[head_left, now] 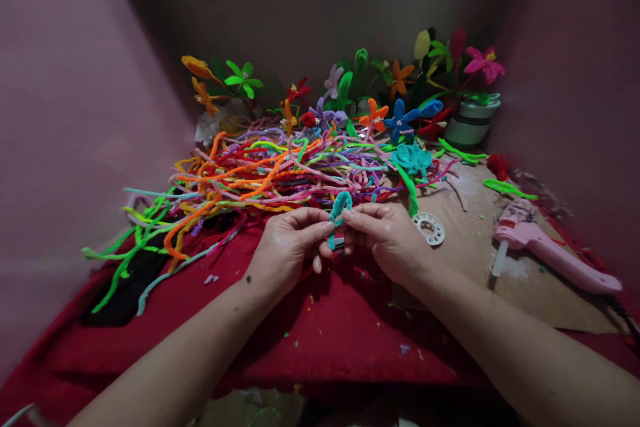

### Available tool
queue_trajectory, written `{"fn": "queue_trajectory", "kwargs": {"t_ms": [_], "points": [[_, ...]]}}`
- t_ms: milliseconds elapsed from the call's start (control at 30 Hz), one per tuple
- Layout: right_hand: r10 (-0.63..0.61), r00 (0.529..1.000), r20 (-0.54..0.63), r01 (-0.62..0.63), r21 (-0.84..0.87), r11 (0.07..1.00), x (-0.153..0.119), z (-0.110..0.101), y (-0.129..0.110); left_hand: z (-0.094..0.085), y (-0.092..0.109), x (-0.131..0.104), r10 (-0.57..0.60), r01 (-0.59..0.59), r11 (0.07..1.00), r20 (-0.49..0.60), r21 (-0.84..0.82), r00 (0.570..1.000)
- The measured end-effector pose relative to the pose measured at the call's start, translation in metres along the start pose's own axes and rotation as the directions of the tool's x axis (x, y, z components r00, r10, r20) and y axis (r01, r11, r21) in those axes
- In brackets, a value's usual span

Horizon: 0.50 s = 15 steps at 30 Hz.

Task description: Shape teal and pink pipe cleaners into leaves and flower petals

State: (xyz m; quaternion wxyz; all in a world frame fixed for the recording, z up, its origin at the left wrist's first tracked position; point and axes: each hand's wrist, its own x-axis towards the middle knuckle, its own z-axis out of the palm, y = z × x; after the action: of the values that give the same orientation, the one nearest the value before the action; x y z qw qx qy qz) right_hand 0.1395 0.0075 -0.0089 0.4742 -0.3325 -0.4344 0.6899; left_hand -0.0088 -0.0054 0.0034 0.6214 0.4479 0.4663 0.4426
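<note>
Between my two hands is a teal pipe cleaner, bent into a loop that stands up above the fingertips. My left hand pinches its left side with thumb and forefinger. From the right, my right hand pinches the same pipe cleaner close by. A small shiny piece shows among the fingers below the loop; I cannot make out what it is. Just behind the hands lies a big heap of loose pipe cleaners in many colours. A teal pipe-cleaner flower rests at the heap's right end.
A pink glue gun lies on the cardboard at the right, near a white ring with holes. Finished flowers and a pale pot line the back. Red cloth with scraps covers the front. A black flat object lies left.
</note>
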Motion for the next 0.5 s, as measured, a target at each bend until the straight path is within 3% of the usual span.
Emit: {"fn": "queue_trajectory", "kwargs": {"t_ms": [233,400,500], "points": [[-0.028,0.992,-0.123,0.032,0.033,0.999,0.0038,-0.0019,-0.0026,-0.0012,-0.0058,0.0037,-0.038,0.038,0.999,0.1,-0.005,0.994],[-0.064,0.997,-0.05,0.062,-0.036,0.997,0.0035,-0.0032,-0.0062,-0.0004,-0.0028,0.0021,-0.1,0.082,0.988,0.136,0.132,0.986],[-0.049,0.993,-0.11,0.048,-0.014,0.999,0.0029,-0.0014,-0.0045,0.0013,0.0018,0.0005,-0.089,0.056,0.977,0.156,0.204,0.984]]}}
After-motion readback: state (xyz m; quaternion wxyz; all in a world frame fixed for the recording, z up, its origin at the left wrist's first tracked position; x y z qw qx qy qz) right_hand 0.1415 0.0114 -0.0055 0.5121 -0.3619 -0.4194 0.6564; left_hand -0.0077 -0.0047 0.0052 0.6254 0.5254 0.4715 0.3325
